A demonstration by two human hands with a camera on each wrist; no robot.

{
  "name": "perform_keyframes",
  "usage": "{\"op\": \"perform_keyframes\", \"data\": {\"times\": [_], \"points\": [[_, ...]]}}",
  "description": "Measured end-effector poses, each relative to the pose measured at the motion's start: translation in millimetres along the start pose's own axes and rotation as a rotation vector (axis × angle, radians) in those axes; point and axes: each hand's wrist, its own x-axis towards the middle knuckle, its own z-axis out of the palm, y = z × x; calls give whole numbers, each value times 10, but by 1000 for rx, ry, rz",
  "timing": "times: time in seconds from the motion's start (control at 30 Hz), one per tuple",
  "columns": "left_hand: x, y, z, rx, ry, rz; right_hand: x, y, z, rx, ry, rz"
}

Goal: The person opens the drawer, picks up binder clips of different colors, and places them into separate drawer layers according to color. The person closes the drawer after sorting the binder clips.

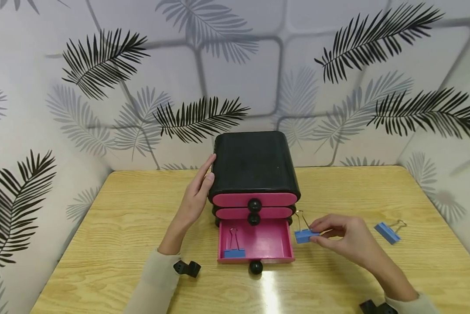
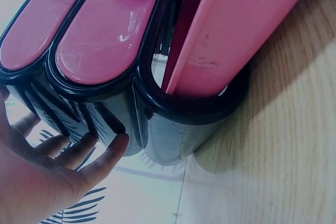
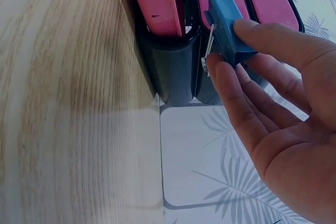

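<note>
A black drawer unit point(image 1: 254, 161) with pink drawers stands on the table, its bottom drawer point(image 1: 264, 240) pulled out. Inside that drawer, at the left, lies a blue binder clip point(image 1: 234, 253) with its wire handles toward the back. My left hand point(image 1: 192, 198) rests against the unit's left side, fingers spread along it in the left wrist view. Just right of the drawer, my right hand point(image 1: 346, 237) pinches a second blue binder clip point(image 1: 303, 236) between thumb and fingers. In the right wrist view this clip point(image 3: 227, 27) overlaps the drawer fronts.
A third blue binder clip point(image 1: 388, 233) lies on the wooden table point(image 1: 141, 218), right of my right hand. The two upper drawers point(image 1: 235, 200) are closed, with round black knobs. A wall with a feather pattern point(image 1: 235, 78) rises behind the table.
</note>
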Motion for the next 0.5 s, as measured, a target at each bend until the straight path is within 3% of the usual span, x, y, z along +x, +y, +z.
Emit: {"op": "perform_keyframes", "data": {"times": [0.5], "points": [[7, 11, 15, 5, 9, -8, -13, -42, 54, -41, -61, -3]]}}
